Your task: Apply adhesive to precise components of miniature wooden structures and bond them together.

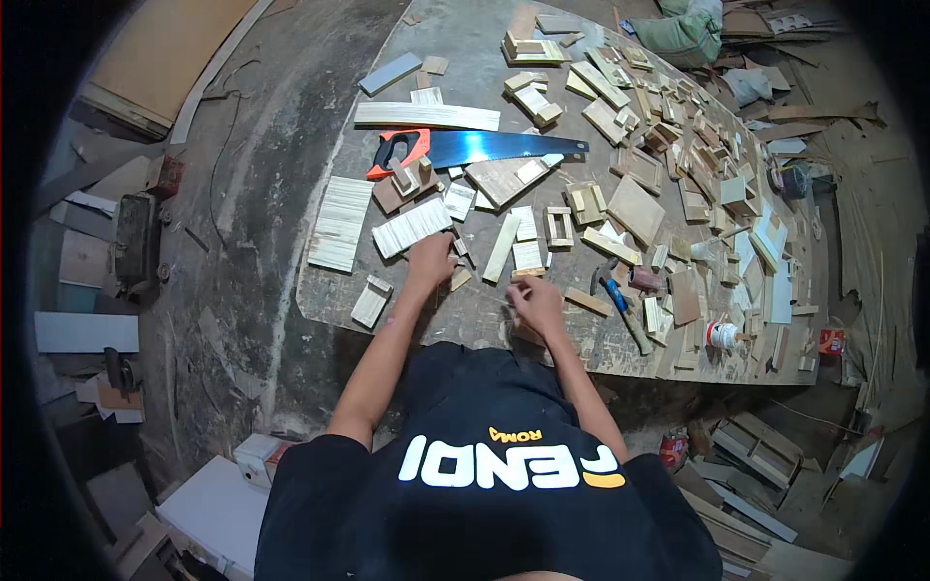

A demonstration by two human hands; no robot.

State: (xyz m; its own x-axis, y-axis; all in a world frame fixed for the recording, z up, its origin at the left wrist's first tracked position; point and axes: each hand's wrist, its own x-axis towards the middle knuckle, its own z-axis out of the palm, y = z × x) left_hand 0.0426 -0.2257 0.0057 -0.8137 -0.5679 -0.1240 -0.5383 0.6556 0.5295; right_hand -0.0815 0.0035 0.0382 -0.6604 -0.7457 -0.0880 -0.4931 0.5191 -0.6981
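Observation:
My left hand (432, 259) is at the near right corner of a pale striped board (412, 229), its fingers bent together. Beside its fingertips lies a slim dark item (462, 248), too small to name. My right hand (538, 304) is closed, thumb and fingers drawn together at the near side of a small wood block (528, 273); what it pinches is hidden. Between the hands a light wood strip (501, 248) lies slanted. Farther off, a handsaw (484, 148) with an orange and black handle rests across wood pieces. A hammer (620, 302) with a blue-and-brown handle lies right of my right hand.
Many wood offcuts and small joined wooden pieces cover the worktable (334, 145), thickest at the right. A white tub (722, 335) stands near its front right edge. A striped panel (339, 224) lies at the left. Boards and scraps (765, 450) lie on the floor.

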